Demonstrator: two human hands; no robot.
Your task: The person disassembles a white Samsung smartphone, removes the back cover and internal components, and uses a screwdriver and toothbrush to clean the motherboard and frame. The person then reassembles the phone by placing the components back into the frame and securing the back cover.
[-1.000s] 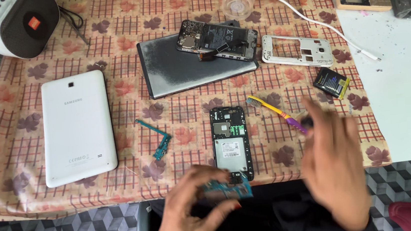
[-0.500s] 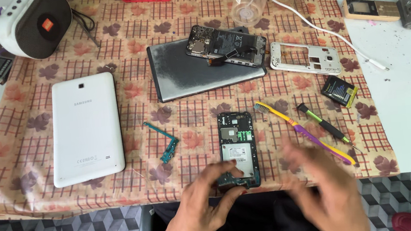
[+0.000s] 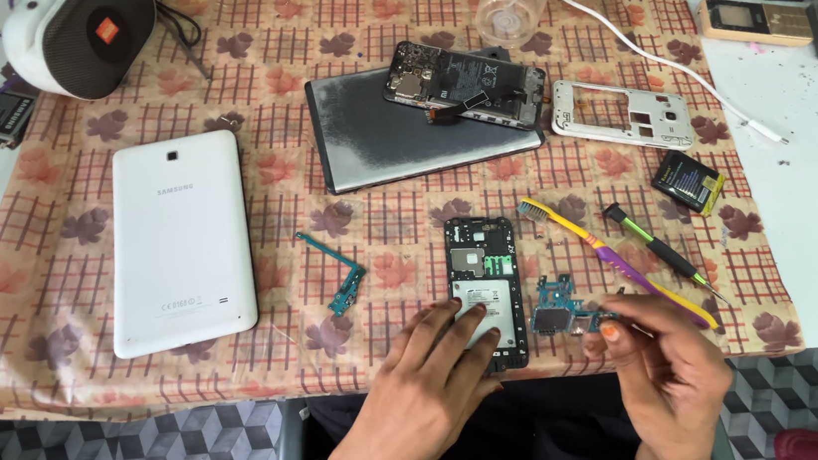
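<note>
A: Your board (image 3: 558, 308) is now out of the phone (image 3: 486, 290); half a second ago it was not visible beside it. Your right hand (image 3: 664, 367) pinches its right end with closed fingers, near the front edge of the table (image 3: 25, 287).

B: And my left hand (image 3: 423, 391)?

A: It rests open, fingers flat on the lower part of the phone, holding nothing. The toothbrush (image 3: 612, 260) and screwdriver (image 3: 659, 254) lie just to the right.

a white tablet (image 3: 180, 242) is lying face down beside a grey slab (image 3: 420, 139) (a round speaker (image 3: 81, 37) sitting farther back).
</note>
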